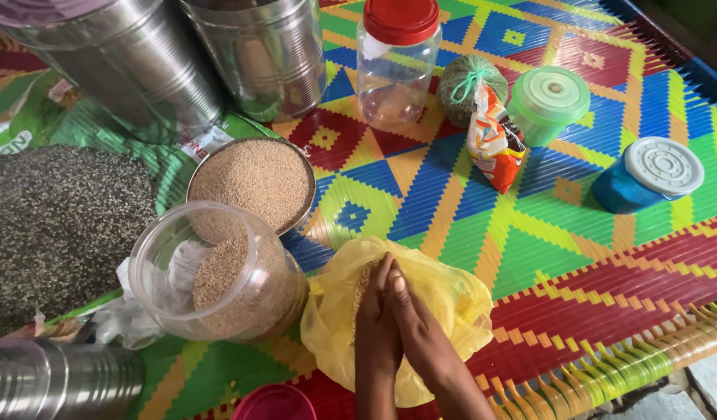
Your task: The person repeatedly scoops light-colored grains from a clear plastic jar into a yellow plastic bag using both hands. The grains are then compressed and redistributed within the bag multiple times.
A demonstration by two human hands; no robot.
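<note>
Bright woven mat (pixel 483 218) (geometric pattern) under both hands, yellow bag (pixel 444 299).

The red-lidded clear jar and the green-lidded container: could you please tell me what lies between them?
In the head view, a round green net bundle and an orange packet lie between the red-lidded jar and the green-lidded container, on the woven mat.

Steel canisters (pixel 140 62): tops cut off by upper edge.
Pink lid (pixel 274 403): cropped at bottom edge.
Yellow bag (pixel 444 303): contents largely concealed by hands (pixel 393 311).
</note>
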